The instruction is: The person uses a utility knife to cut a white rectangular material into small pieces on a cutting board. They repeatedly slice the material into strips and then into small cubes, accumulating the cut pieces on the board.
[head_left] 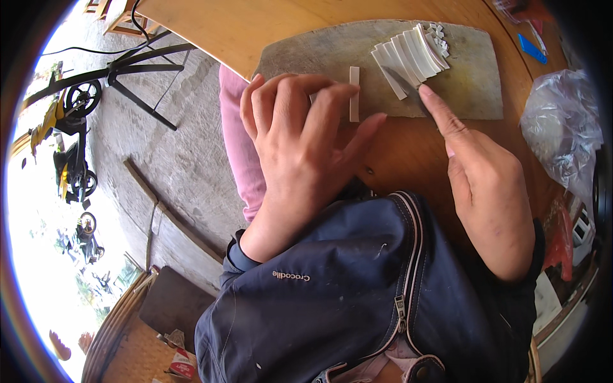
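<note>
A worn board (300, 54) with a curved far edge lies on the wooden table. My right hand (488, 175) grips a knife (408, 90), its index finger stretched along the blade's back. The blade's tip lies over a thin white strip (397, 91) at the left end of a fanned row of white strips (408, 54). Over the board's left part, my left hand (294, 137) is bent with its fingers apart. Its index fingertip is at a single upright white strip (354, 105); I cannot tell if it touches. Small white pieces (438, 38) lie right of the row.
A clear plastic bag (562, 121) sits on the table's right, below a blue flat tool (532, 49). At the left, a black metal stand (143, 96) is on the concrete floor. Motorbikes (73, 140) stand farther left. A woven chair (121, 345) is at lower left.
</note>
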The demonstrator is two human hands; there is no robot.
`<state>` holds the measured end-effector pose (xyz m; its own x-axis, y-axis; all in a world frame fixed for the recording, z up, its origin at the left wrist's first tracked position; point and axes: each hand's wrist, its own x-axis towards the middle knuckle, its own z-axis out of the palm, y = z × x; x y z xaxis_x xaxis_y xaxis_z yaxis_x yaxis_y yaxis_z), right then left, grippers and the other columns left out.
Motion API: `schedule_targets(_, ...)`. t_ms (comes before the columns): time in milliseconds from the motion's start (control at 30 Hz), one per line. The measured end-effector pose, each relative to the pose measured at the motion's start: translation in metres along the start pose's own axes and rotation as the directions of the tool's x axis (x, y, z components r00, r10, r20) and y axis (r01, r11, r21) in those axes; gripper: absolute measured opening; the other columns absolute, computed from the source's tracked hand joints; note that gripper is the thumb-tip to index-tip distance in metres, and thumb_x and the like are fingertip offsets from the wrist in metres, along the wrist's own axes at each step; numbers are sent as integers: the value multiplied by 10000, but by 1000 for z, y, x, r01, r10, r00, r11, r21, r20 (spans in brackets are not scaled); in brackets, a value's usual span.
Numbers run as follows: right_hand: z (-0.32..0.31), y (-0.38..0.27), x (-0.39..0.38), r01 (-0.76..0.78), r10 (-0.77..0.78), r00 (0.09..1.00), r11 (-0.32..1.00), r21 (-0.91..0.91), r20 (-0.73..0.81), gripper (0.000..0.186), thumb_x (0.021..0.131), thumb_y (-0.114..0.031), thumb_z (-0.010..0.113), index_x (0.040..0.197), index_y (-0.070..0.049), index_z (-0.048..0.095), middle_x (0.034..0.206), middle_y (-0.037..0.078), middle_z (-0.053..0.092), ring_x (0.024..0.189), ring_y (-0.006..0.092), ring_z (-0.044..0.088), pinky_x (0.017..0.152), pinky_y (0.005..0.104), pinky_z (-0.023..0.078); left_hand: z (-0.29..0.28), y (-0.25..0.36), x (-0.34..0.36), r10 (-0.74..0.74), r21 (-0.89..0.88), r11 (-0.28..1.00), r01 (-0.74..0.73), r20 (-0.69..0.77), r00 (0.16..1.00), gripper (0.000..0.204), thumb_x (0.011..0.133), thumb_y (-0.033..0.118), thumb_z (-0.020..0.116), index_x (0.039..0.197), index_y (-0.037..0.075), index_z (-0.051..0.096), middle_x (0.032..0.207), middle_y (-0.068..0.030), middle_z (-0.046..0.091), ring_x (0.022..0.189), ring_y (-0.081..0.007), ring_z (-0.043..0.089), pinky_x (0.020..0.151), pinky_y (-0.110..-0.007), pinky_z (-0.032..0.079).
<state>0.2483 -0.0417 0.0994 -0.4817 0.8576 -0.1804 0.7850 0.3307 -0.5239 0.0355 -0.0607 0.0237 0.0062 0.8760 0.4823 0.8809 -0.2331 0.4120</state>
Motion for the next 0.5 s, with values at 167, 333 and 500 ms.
schedule_targets(167, 9, 2, 2, 46, -45, 999, 997, 58, -24, 685, 894, 147, 530, 1521, -128, 524, 908, 209, 626, 733, 333, 599, 731, 415, 521, 4, 4, 3, -82, 105, 991, 84, -25, 996, 217, 757, 234, 877, 929, 178, 755, 931, -6, 640, 943, -234, 575, 930, -384, 407)
schedule_targets(333, 18, 0, 7, 83, -79, 996, 992, 92, -44, 703, 874, 173, 525, 1522, -99, 520, 896, 192, 622, 702, 302, 587, 706, 388, 525, 4, 4, 4, -92, 82, 992, 92, -12, 996, 193, 759, 220, 869, 910, 193, 751, 921, 16, 640, 929, -217, 578, 923, -364, 394)
schedule_targets(500, 25, 5, 9, 137, -121, 982, 984, 110, -143, 756, 807, 210, 521, 1509, -72, 536, 852, 171, 607, 677, 243, 573, 683, 362, 524, 10, 9, 8, -64, 84, 994, 65, -15, 998, 145, 773, 199, 854, 873, 191, 749, 858, 29, 635, 901, -211, 582, 905, -356, 384)
